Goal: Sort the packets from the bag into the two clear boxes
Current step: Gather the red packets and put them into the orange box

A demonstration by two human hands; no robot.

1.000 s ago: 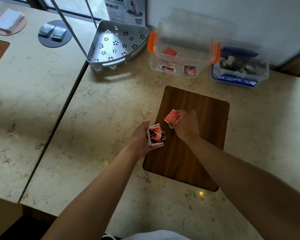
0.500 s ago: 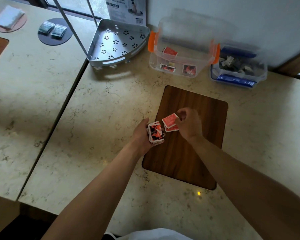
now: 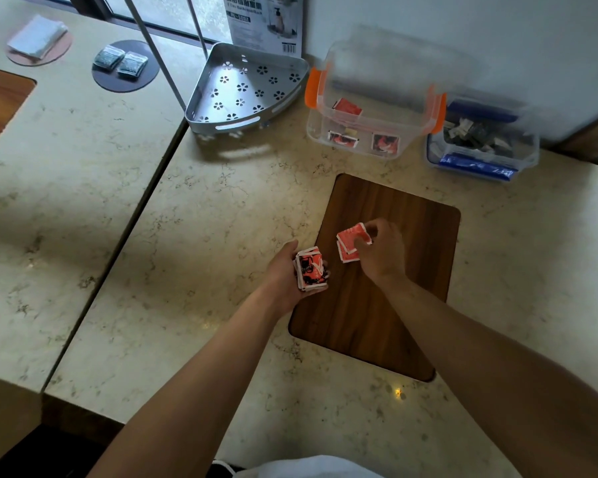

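My left hand (image 3: 283, 270) holds a stack of red, black and white packets (image 3: 310, 268) over the left edge of the wooden board (image 3: 387, 305). My right hand (image 3: 382, 251) pinches a few red packets (image 3: 349, 243) just above the board, to the right of the stack. A clear box with orange clips (image 3: 366, 132) stands at the back with a few red packets inside. To its right a clear box with blue clips (image 3: 480, 146) holds several dark packets. No bag is visible.
A perforated metal corner shelf (image 3: 246, 91) sits left of the orange-clipped box, with a printed card behind it. On the left table a dark coaster (image 3: 125, 81) carries two green packets, and a pink coaster (image 3: 38, 46) holds a white pack.
My right hand has moved a little right and down toward the board, and now holds a few fanned red packets instead of one. The left hand kept its stack nearly still.
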